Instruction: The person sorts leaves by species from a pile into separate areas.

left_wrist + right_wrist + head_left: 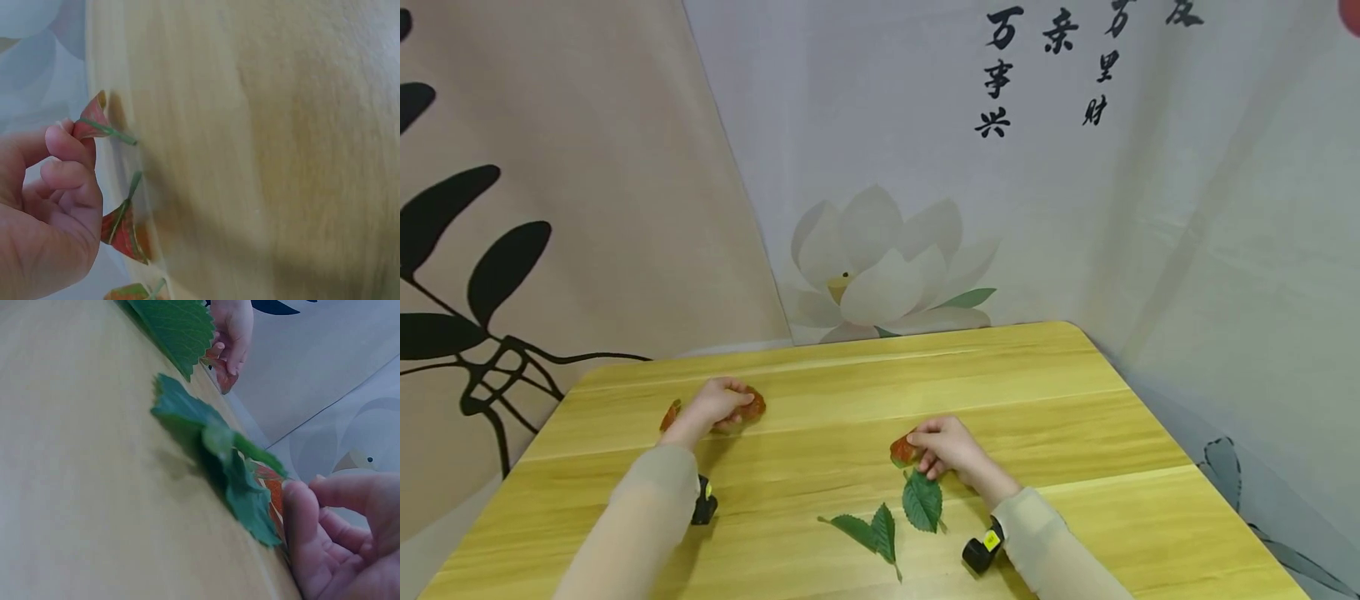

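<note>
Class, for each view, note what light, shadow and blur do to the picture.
Head view: bright and warm, the wooden tabletop clear, a soft shadow beside the left sleeve; left wrist view: dimmer, a broad soft shadow across the tabletop, pale sheen at upper right; right wrist view: bluish cast, a pale, blurred patch on the green leaf.

Cannot see all of the curled brownish-red leaf [756, 407] at eight o'clock in the head view, partly covered by the left hand [717, 402]. Cannot see, past the bent, toothed green leaf [215, 440], blurred at the right wrist view's centre, all of the orange-red leaf [274, 490] at four o'clock. Cannot follow the red-and-green leaf [126, 292] beyond the edge at seven o'clock, left wrist view.
</note>
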Tool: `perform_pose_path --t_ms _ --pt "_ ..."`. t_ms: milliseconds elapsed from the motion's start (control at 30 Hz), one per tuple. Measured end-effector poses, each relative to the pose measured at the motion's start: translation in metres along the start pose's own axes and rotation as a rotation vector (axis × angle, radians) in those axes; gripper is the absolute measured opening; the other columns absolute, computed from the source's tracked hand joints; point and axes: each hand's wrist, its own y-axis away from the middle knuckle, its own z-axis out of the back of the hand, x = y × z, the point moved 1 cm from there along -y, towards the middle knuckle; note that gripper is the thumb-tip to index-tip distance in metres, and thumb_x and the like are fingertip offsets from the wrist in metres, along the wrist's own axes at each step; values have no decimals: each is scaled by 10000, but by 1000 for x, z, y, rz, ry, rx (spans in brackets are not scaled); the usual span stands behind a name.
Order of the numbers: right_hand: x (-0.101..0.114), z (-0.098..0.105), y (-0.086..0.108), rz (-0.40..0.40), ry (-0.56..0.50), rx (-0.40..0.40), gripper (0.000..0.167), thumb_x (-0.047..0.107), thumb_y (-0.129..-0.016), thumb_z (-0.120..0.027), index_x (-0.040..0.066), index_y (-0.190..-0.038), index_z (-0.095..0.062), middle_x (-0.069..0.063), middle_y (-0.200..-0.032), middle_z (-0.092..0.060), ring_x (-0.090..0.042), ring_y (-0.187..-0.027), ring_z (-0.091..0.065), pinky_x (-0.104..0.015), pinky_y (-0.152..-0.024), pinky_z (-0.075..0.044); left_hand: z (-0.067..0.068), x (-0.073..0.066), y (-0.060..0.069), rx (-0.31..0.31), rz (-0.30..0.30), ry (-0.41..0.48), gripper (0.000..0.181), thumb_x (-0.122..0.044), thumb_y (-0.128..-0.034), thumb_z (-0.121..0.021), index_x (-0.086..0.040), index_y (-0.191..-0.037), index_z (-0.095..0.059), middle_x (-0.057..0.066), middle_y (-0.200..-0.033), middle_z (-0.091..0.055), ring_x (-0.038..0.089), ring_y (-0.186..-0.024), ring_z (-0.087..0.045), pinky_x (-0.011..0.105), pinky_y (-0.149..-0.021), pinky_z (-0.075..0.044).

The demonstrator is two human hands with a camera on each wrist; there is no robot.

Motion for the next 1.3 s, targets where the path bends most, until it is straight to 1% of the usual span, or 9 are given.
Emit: perform_pose_path --t_ms 167,267,433,567,733,900,1067,1200,1300 --pt "0 -1 1 1 -3 9 252 115 -928 -631 -82 -1085 -623 -91 -626 -600 -107 -467 -561 -237 -419 -485 -5 4 -5 -26 4 17 288 -64 -965 -556 108 -1176 -461 88 -775 -557 71 -488 -526 194 -447 -437" --pt "0 -1 0 0 -7 8 249 111 -927 -631 -84 -1082 -619 -89 -624 -597 -105 -465 -561 -233 -416 -483 -9 3 -7 -53 -6 -42 249 -59 -949 -555 104 -1125 -485 122 -772 -574 90 -484 -548 222 -461 -473" --pt "-1 0 -1 3 -13 12 250 113 -927 -632 -81 -1084 -620 -86 -615 -599 -101 -465 -562 -230 -417 -482 -14 -1 -5 -105 -17 -206 130 -55 -938 -536 56 -1003 -518 127 -737 -600 124 -484 -575 263 -477 -502" --pt "-1 0 0 12 -12 11 259 114 -929 -631 -84 -1095 -618 -84 -609 -597 -100 -461 -560 -232 -415 -483 -18 -8 -1 -148 -77 -369 85 -45 -907 -514 38 -923 -519 140 -696 -599 164 -462 -563 287 -476 -481" --pt "-1 1 0 9 -11 6 260 117 -930 -633 -80 -1099 -618 -89 -613 -599 -103 -462 -560 -240 -416 -486 -21 -14 0 -212 -151 -562 199 -11 -893 -502 55 -1081 -500 196 -833 -615 257 -570 -557 352 -521 -452" --pt "-1 1 -1 -1 -9 -4 258 121 -933 -634 -76 -1099 -621 -87 -609 -593 -110 -458 -554 -247 -412 -484 -22 -15 0 -200 -125 -623 286 -1 -883 -505 -20 -1169 -484 197 -837 -615 317 -656 -526 378 -515 -432" --pt "-1 0 0 -4 -14 -12 230 96 -935 -625 -83 -1078 -617 -82 -603 -585 -109 -459 -547 -239 -411 -480 -21 -12 1 -178 -136 -673 69 -54 -930 -487 -57 -998 -498 147 -805 -582 302 -667 -490 397 -544 -402" --pt "11 -2 11 6 -26 -10 193 57 -932 -611 -92 -1054 -603 -94 -611 -586 -109 -467 -550 -236 -425 -486 -20 -8 0 -165 -137 -681 62 -77 -944 -480 -93 -892 -510 118 -813 -572 287 -696 -493 400 -566 -395" --pt "13 -3 13 16 -29 -20 199 67 -925 -626 -86 -1051 -602 -94 -611 -585 -108 -466 -550 -240 -426 -488 -18 -4 -4 -128 -113 -617 51 -85 -958 -509 -81 -935 -554 86 -801 -599 236 -611 -538 353 -542 -428"
